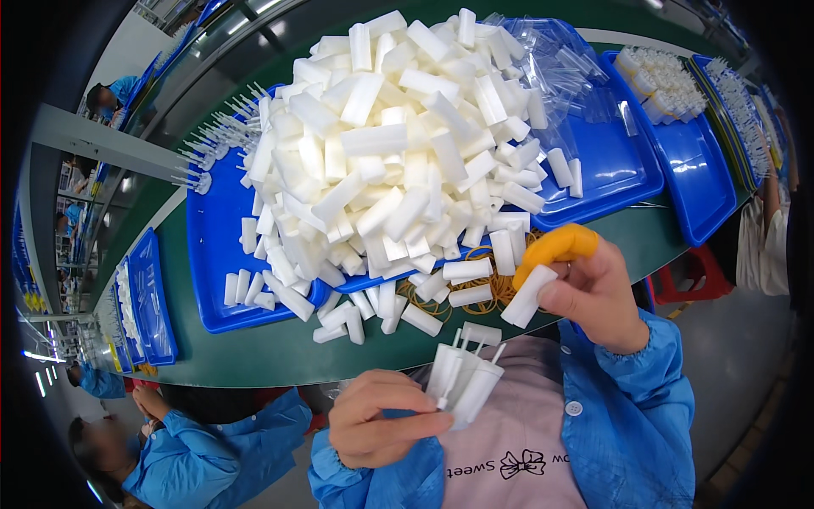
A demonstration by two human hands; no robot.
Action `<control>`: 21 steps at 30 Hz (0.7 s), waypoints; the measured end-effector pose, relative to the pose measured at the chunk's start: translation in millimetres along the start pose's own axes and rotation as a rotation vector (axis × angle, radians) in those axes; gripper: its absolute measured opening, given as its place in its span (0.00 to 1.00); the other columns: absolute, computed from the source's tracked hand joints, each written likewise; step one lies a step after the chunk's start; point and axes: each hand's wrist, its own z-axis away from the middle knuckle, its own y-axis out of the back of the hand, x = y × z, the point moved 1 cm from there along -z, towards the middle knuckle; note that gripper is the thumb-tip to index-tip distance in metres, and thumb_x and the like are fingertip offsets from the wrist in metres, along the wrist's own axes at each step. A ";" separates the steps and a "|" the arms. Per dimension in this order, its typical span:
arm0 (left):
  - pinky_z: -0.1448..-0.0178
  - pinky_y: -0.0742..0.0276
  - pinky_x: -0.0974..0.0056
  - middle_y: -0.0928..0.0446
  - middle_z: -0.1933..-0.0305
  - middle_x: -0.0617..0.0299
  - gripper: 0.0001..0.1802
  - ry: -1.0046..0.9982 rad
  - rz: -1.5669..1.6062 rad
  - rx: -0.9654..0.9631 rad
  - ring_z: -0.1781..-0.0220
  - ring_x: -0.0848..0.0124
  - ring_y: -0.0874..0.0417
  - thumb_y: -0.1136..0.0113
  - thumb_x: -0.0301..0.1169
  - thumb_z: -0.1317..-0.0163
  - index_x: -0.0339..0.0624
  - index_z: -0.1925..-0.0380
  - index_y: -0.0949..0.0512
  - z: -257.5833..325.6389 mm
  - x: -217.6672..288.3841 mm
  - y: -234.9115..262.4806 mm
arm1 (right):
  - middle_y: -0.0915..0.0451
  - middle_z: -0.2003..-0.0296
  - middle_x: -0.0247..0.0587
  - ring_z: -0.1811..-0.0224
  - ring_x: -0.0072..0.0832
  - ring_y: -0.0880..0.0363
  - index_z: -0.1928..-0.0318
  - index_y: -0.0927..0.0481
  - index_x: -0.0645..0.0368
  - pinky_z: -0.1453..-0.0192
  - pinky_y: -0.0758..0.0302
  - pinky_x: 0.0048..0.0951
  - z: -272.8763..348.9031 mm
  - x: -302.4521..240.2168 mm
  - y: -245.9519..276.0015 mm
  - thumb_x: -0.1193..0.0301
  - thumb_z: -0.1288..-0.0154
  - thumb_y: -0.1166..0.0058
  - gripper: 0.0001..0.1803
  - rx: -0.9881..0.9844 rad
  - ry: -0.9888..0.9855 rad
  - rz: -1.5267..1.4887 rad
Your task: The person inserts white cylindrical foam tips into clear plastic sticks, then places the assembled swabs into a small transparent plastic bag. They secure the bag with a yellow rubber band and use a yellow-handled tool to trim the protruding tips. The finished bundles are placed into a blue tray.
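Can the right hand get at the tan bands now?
Probably yes: the right hand is near the tan bands, some of them uncovered. But it holds a white piece, and loose white blocks partly cover the tangle.

White blocks (398,140) at twelve o'clock hide most of their blue tray (212,284); at six, the left hand (381,416) covers part of its white pieces (476,394); a co-worker's head (106,445) at eight is blurred; a pale-clothed person (753,242) at three is cut off.

Before you, foam blocks (373,140) lie heaped on a tray (222,316), rubber bands (502,293) nearer you, plastic tubes (566,69) to their right.
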 end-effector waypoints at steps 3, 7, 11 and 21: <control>0.68 0.24 0.66 0.22 0.65 0.62 0.20 -0.043 -0.041 -0.093 0.69 0.66 0.21 0.37 0.20 0.70 0.44 0.69 0.14 -5.6 0.8 -7.1 | 0.23 0.55 0.42 0.53 0.24 0.22 0.48 0.31 0.65 0.51 0.23 0.25 -2.9 6.5 0.4 0.78 0.37 0.45 0.17 -0.019 -0.098 -0.154; 0.67 0.23 0.66 0.21 0.69 0.62 0.13 -0.010 -0.094 -0.127 0.70 0.67 0.22 0.34 0.21 0.67 0.46 0.76 0.14 -9.8 4.5 -13.5 | 0.24 0.59 0.37 0.57 0.21 0.24 0.55 0.27 0.63 0.50 0.28 0.24 -5.8 2.5 -11.9 0.73 0.43 0.41 0.16 0.017 -0.213 -0.189; 0.67 0.23 0.67 0.21 0.68 0.64 0.14 -0.063 -0.175 -0.123 0.70 0.69 0.23 0.32 0.22 0.68 0.47 0.75 0.14 -10.0 4.8 -18.8 | 0.22 0.59 0.37 0.58 0.21 0.24 0.55 0.26 0.64 0.49 0.28 0.25 -3.4 3.9 -12.1 0.73 0.41 0.41 0.15 -0.092 -0.185 -0.121; 0.64 0.24 0.70 0.23 0.65 0.67 0.17 -0.275 -0.360 -0.257 0.68 0.72 0.24 0.35 0.27 0.64 0.47 0.67 0.15 -15.1 9.4 -22.5 | 0.20 0.68 0.33 0.64 0.17 0.25 0.64 0.20 0.62 0.57 0.30 0.21 -5.1 -6.5 12.7 0.70 0.40 0.40 0.08 -0.219 -0.111 0.193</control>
